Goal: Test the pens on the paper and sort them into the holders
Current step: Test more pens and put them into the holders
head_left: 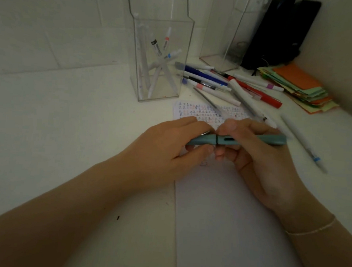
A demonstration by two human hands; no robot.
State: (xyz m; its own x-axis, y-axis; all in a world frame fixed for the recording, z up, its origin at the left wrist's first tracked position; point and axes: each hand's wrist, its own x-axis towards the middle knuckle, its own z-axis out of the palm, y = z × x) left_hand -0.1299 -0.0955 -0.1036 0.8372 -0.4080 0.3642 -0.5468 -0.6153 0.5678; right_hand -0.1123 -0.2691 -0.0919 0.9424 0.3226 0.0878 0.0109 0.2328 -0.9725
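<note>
Both hands hold one teal pen (271, 140) level above the white paper (227, 219). My left hand (170, 149) grips the pen's cap end, and my right hand (256, 159) grips the barrel beside it. A seam shows between cap and barrel. Rows of small test marks (199, 112) cover the paper's far part. A clear holder (161, 60) behind the paper contains several white pens. A second clear holder (224, 33) stands farther right, and I cannot see anything in it.
A heap of loose pens (225, 82) lies right of the first holder, among them a red marker (264, 96). One white pen (302, 141) lies alone at right. Coloured paper slips (297, 85) are stacked far right before a black object (280, 32). White walls close the corner.
</note>
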